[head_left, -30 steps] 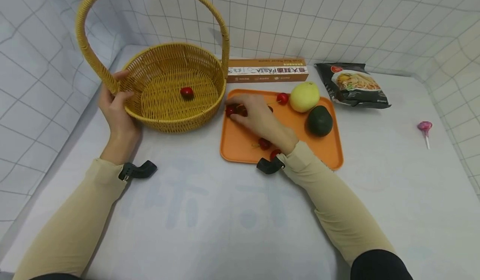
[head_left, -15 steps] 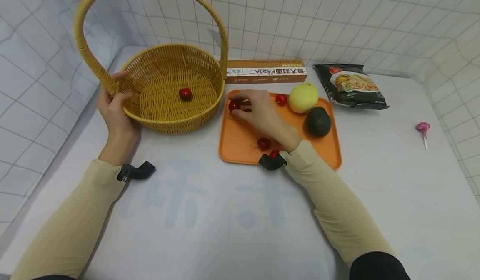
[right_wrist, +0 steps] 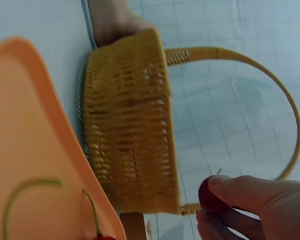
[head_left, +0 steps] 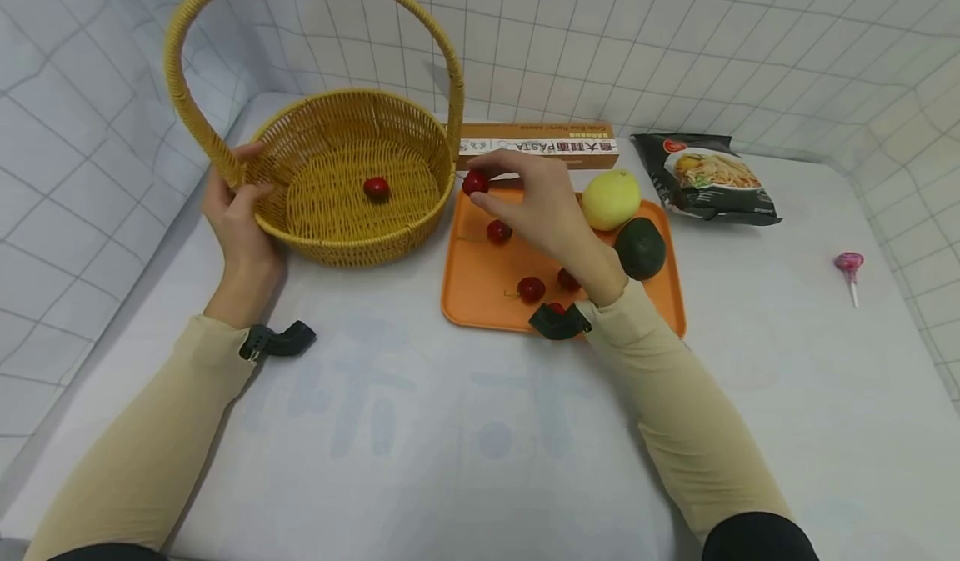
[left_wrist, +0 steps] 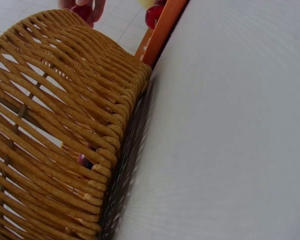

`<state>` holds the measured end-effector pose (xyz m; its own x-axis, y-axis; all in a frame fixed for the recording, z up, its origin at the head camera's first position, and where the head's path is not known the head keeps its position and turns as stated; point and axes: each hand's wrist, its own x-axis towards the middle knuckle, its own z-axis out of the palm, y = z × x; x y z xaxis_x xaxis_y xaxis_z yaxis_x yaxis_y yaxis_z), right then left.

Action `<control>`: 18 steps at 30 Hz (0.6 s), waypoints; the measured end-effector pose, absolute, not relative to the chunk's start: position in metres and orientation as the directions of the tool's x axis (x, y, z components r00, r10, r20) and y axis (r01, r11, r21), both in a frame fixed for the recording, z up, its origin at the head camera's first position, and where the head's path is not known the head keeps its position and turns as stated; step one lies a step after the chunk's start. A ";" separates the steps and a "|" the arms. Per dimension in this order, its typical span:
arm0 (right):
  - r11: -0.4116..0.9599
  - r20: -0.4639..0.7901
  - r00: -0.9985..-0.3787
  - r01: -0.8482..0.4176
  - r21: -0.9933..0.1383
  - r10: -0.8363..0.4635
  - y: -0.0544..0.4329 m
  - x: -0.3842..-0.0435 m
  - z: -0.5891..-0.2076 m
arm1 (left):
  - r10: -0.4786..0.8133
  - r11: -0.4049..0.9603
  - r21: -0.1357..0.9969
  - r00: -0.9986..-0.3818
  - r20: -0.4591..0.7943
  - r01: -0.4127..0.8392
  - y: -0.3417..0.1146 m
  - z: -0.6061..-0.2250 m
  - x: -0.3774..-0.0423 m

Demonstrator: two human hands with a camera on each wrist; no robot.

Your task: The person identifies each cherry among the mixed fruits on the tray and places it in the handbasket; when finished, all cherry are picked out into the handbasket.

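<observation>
My left hand [head_left: 243, 227] grips the left side of a yellow wicker basket [head_left: 352, 252] near the foot of its tall handle. One red cherry [head_left: 377, 189] lies on the basket's floor. Between thumb and fingers, my right hand [head_left: 543, 202] pinches another cherry [right_wrist: 211, 196] with its stem, raised above the far left corner of an orange tray [head_left: 480, 294]. On the tray are several more cherries [head_left: 531, 289], partly covered by the right wrist. In the left wrist view the basket's woven wall [left_wrist: 65, 125] fills the left half.
A yellow-green round fruit [head_left: 611, 200] and a dark green avocado [head_left: 640, 248] sit on the tray's right side. Behind it lies a pasta box [head_left: 540, 146] against the tiled wall. Further right are a black noodle packet [head_left: 712, 179] and a pink lollipop [head_left: 850, 265].
My right hand has lifted a cherry off the tray's left part and moved up and away from me. Other cherries on the tray have come into sight. The left hand stays on the basket.
</observation>
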<state>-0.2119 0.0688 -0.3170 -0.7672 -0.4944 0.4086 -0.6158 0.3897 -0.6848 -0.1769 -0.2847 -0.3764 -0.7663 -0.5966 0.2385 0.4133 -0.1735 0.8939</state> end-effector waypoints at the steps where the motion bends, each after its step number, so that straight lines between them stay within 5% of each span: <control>1: 0.373 0.416 -0.763 -0.619 -0.691 -0.495 0.065 -0.210 -0.318 | -0.595 -0.172 0.895 -0.768 0.237 0.411 -0.285 -0.377 -0.177; 18: 0.338 0.455 -0.732 -0.655 -0.676 -0.507 0.032 -0.188 -0.330 | -0.588 -0.180 0.894 -0.773 0.237 0.411 -0.286 -0.379 -0.178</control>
<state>-0.1876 0.0318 -0.3304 -0.7320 -0.5070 0.4551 -0.6545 0.3378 -0.6764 -0.1777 -0.2861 -0.3786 -0.7731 -0.5883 0.2372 0.4109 -0.1796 0.8938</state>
